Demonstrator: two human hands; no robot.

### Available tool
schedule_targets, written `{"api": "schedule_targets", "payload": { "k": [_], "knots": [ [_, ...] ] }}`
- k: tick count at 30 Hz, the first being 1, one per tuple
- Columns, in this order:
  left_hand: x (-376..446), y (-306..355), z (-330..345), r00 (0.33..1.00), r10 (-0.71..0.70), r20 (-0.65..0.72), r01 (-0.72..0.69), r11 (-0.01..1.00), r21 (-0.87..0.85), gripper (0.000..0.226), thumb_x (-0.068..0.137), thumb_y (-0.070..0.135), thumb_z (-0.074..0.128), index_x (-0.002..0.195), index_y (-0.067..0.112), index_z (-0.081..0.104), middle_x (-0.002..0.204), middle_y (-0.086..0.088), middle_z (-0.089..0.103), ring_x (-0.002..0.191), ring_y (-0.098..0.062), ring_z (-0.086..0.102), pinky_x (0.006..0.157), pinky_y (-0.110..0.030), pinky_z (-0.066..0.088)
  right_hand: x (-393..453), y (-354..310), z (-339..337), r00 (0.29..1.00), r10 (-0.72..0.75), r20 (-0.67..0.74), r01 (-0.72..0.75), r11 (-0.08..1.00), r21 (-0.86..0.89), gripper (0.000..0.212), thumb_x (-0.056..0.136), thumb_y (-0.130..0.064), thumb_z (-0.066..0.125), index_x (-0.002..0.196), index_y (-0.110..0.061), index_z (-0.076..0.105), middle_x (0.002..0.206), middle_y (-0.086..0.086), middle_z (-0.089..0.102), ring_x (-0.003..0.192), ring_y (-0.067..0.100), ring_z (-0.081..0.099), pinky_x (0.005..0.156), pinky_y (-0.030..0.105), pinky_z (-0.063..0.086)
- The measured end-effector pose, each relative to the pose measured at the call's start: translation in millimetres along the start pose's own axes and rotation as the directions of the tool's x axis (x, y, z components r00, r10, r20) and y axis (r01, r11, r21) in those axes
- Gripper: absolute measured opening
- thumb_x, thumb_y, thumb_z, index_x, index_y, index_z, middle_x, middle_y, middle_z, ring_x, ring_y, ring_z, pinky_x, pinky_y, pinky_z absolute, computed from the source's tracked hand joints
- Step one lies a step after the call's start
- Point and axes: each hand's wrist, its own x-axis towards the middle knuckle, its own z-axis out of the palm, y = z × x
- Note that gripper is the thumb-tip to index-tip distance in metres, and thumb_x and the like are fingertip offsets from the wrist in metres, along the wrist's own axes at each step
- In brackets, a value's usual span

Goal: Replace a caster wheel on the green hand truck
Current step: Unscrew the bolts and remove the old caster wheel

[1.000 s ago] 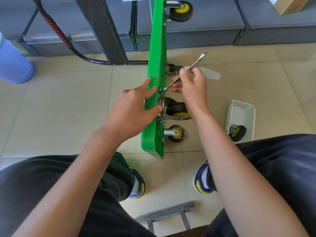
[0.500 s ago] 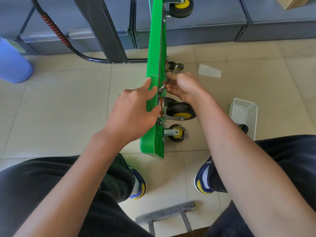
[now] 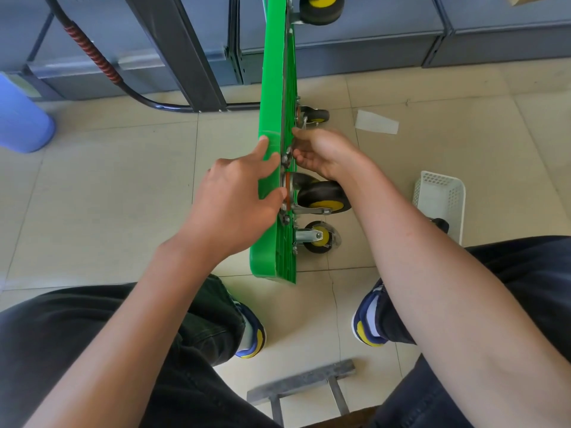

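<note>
- One green hand truck deck, standing on its long edge on the tiled floor, long axis running from near the feet away toward the grey shelving units; ribbed underside facing right.
- Four caster wheels in view on that underside: one at the top edge, one small one beyond the right hand, one large black-and-yellow one just below that hand, one smaller one nearest the feet. All four sticking out to the right, axles roughly level.
- Part of a fifth wheel showing by the white basket on the floor to the right, mostly hidden behind the forearm.
- Two hands. Left hand spread flat against the smooth left face of the deck, fingers straight, thumb hooked over the top edge beside the large caster's mounting plate.
- Right hand on the underside just above the large caster, fingers curled inward toward the plate's bolts; cannot tell what, if anything, sits inside the curl.
- One blue container at far left, one scrap of paper on the tiles, one black handle bar with red grip on the floor at upper left.
- Two blue-and-yellow shoes, one on each side of the deck's near end.
</note>
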Motion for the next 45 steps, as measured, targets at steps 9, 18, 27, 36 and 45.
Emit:
{"api": "schedule_targets", "payload": {
  "k": [9, 18, 27, 36, 45],
  "knots": [
    [-1, 2, -1, 1.000, 0.007, 0.004, -0.007, 1.000, 0.000, 0.052, 0.095, 0.025, 0.067, 0.145, 0.018, 0.054, 0.159, 0.006, 0.037, 0.098, -0.025, 0.069, 0.093, -0.037, 0.053, 7, 3, -1, 0.999, 0.037, 0.015, -0.038, 0.998, 0.043, 0.041, 0.100, -0.011, 0.064, 0.136, 0.005, 0.053, 0.093, 0.015, 0.064, 0.051, 0.012, 0.059, 0.047, 0.021, 0.052],
    [-1, 4, -2, 1.000, 0.015, 0.010, -0.015, 1.000, 0.002, 0.052, 0.096, 0.025, 0.066, 0.146, 0.017, 0.054, 0.158, 0.004, 0.039, 0.095, -0.026, 0.069, 0.092, -0.041, 0.055, 9, 2, 2, 0.998, 0.052, 0.030, -0.051, 0.998, -0.039, 0.037, 0.102, -0.013, 0.061, 0.134, 0.003, 0.055, 0.098, 0.015, 0.064, 0.051, 0.011, 0.058, 0.046, 0.020, 0.049],
    [-1, 4, -2, 1.000, 0.013, 0.007, -0.013, 1.000, 0.006, 0.048, 0.096, 0.025, 0.066, 0.142, 0.016, 0.056, 0.157, 0.003, 0.042, 0.090, -0.026, 0.069, 0.091, -0.043, 0.056, 4, -6, -1, 0.978, 0.167, 0.122, -0.161, 0.985, -0.055, 0.029, 0.104, -0.008, 0.053, 0.133, -0.001, 0.053, 0.084, 0.009, 0.063, 0.052, 0.010, 0.058, 0.047, 0.018, 0.052],
    [0, 4, -2, 1.000, 0.019, 0.007, -0.019, 1.000, 0.015, 0.042, 0.094, 0.019, 0.066, 0.135, 0.011, 0.062, 0.158, 0.003, 0.041, 0.098, -0.037, 0.068, 0.095, -0.051, 0.053, 1, -5, 2, 0.990, 0.113, 0.081, -0.111, 0.993, -0.033, 0.030, 0.105, -0.010, 0.053, 0.132, 0.003, 0.053, 0.095, 0.014, 0.062, 0.052, 0.011, 0.058, 0.045, 0.018, 0.051],
    [0, 9, -3, 0.999, 0.029, 0.027, -0.030, 0.999, 0.040, 0.042, 0.096, 0.017, 0.064, 0.137, 0.009, 0.060, 0.160, -0.001, 0.036, 0.096, -0.035, 0.068, 0.096, -0.044, 0.052, -8, -9, 11, 0.979, -0.202, 0.012, 0.197, 0.941, -0.275, 0.031, 0.103, -0.021, 0.059, 0.110, 0.009, 0.067, 0.084, 0.020, 0.068, 0.055, 0.017, 0.059, 0.050, 0.026, 0.048]
  ]
}}
